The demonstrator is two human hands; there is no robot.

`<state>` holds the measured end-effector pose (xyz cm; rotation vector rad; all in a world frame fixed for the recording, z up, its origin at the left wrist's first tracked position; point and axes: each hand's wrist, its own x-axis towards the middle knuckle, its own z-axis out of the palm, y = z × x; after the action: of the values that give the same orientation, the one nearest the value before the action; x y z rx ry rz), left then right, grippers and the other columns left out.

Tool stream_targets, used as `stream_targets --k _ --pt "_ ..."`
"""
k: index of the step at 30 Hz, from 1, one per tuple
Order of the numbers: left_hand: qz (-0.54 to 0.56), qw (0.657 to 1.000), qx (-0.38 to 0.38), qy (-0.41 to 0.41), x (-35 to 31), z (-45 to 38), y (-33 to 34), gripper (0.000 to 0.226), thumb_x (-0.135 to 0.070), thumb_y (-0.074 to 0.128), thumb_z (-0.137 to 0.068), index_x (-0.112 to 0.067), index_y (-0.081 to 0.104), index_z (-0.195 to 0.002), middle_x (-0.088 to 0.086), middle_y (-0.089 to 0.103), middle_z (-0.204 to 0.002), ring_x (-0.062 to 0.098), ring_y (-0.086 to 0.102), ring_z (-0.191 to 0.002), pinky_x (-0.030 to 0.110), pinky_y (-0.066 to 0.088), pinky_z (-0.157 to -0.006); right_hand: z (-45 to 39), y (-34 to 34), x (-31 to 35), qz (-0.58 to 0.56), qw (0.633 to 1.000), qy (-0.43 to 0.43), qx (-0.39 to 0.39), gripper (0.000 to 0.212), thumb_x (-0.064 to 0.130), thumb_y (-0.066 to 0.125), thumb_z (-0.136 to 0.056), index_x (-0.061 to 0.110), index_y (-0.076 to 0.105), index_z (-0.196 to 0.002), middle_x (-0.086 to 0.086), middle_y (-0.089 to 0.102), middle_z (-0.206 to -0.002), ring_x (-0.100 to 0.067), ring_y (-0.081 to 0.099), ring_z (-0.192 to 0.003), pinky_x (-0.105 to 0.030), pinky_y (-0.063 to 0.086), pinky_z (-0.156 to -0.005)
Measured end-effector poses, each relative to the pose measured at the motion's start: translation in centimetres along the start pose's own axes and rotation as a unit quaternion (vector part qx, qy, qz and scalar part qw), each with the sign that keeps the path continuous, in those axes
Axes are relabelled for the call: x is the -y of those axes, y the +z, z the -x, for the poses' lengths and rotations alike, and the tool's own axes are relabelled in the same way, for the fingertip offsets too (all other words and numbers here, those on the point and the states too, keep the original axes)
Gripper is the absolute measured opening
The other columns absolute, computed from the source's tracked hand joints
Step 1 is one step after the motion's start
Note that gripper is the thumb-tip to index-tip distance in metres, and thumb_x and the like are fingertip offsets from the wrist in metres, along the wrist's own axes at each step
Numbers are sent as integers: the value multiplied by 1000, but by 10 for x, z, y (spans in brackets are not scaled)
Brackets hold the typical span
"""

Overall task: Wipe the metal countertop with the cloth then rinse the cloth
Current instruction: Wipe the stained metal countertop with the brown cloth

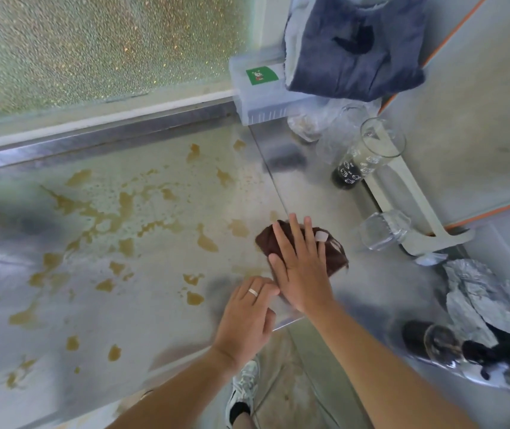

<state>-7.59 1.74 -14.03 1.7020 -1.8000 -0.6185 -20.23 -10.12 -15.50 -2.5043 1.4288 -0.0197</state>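
A small dark brown cloth (335,257) lies flat on the metal countertop (142,298), right of the seam between two metal sheets. My right hand (301,267) presses on the cloth with straight, spread fingers and hides most of it. My left hand (246,320), with a ring on one finger, rests on the counter near its front edge, just left of the right wrist, fingers loosely bent and holding nothing. Brown liquid stains (117,218) spread in blotches and drops across the counter to the left of the cloth.
A tall glass (368,153) with dark liquid stands at the back right, beside a clear plastic box (259,94) under a blue towel (355,44). A tipped clear glass (380,232), crumpled foil (476,292) and dark objects (439,342) lie to the right. Frosted window behind.
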Motion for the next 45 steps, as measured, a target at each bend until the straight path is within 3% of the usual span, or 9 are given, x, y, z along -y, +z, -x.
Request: stream_targets --k 6,13,22,26,29,33,36,41,45 --pt "-50 993 53 90 1 3 5 26 -9 62 -71 -16 58 -96 -1 57 -106 22 54 -102 28 43 -87 -80 -6 7 -31 999 -9 7 60 54 18 -107 35 9 -164 1 -6 -173 -26 -14 -159 -62 7 -126" --pt "3 998 20 62 10 0 11 28 -6 59 -74 -14 60 -100 2 59 -109 26 58 -108 36 46 -90 -175 -8 34 -54 998 9 -10 65 60 15 -106 28 20 -163 -1 0 -173 -26 -9 -159 -59 1 -126" --pt "56 997 -26 42 11 2 6 28 -1 65 -73 -14 62 -99 2 59 -109 27 57 -110 39 47 -93 -243 -7 48 -8 999 -10 -36 57 48 22 -107 28 29 -160 -6 19 -170 -34 8 -158 -60 3 -126" --pt "-33 991 -82 -102 9 3 -6 26 -11 63 -76 -16 64 -102 4 58 -117 28 56 -112 42 44 -93 -246 -12 47 -18 1000 -11 -13 55 47 24 -108 31 26 -160 -5 11 -172 -33 1 -159 -61 0 -125" --pt "-146 949 -85 -265 11 -6 -29 45 -15 66 -67 -15 61 -112 6 53 -127 29 51 -118 42 41 -98 -243 -12 50 -29 1000 -3 -6 55 46 26 -108 32 25 -161 -4 5 -173 -33 -5 -159 -62 -1 -125" --pt "-223 910 -86 -339 35 -9 -63 47 -21 55 -76 -12 56 -122 8 46 -137 29 42 -131 46 35 -106 -219 -7 52 -36 999 -7 -1 55 44 29 -107 32 25 -161 -5 4 -173 -34 -5 -159 -63 5 -124" --pt "-257 893 -80 -360 62 -12 -85 42 -26 54 -80 -13 53 -120 5 47 -132 27 43 -126 44 34 -106 -184 -3 54 -21 1000 -15 -11 59 47 23 -105 30 27 -160 -7 10 -172 -35 0 -159 -63 11 -124" --pt "-302 907 -56 -289 94 -11 -106 21 -16 61 -87 -20 56 -107 -1 54 -114 22 49 -103 34 43 -88 -109 10 64 -21 999 -6 -24 57 45 26 -106 28 30 -160 -7 14 -172 -34 6 -159 -61 17 -124" --pt "-284 910 -61 -295 103 -14 -117 18 -12 68 -85 -25 60 -95 -5 60 -101 20 53 -95 32 43 -81 -45 16 69 -15 1000 10 -24 57 42 31 -107 26 29 -162 -8 15 -172 -34 9 -159 -58 21 -124"
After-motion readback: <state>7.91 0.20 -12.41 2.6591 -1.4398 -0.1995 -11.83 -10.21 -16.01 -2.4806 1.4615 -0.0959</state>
